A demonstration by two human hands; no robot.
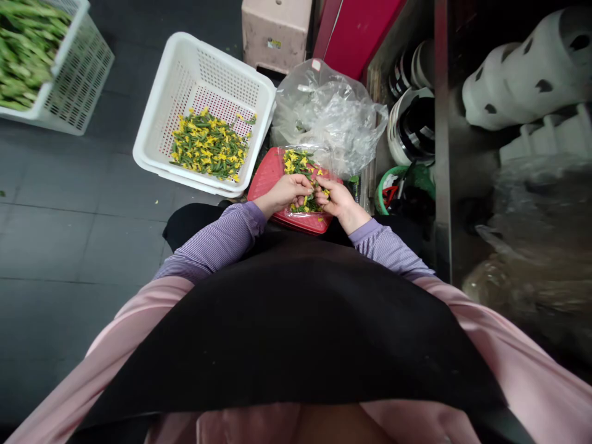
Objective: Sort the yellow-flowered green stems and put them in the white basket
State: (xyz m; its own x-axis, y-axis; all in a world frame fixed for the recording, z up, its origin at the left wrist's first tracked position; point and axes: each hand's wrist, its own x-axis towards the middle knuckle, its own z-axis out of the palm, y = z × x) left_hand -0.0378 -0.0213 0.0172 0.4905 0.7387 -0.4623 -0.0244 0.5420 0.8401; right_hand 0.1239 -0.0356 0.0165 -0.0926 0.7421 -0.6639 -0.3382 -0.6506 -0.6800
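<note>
My left hand is closed in a pinch over a clear plastic tray holding green pieces with yellow flowers. Facing it, my right hand has its fingers bent together over the same tray, near some yellow flowers. What either hand grips is too small to name. The tray rests on a red board or lid at my lap. To the left stands a white perforated basket with more flowered green pieces at its bottom.
Crumpled clear plastic bags lie beyond the tray, near a beige stool. A basket of green stalks stands at far left. At right are a green bucket, stacked bowls and a metal shelf post.
</note>
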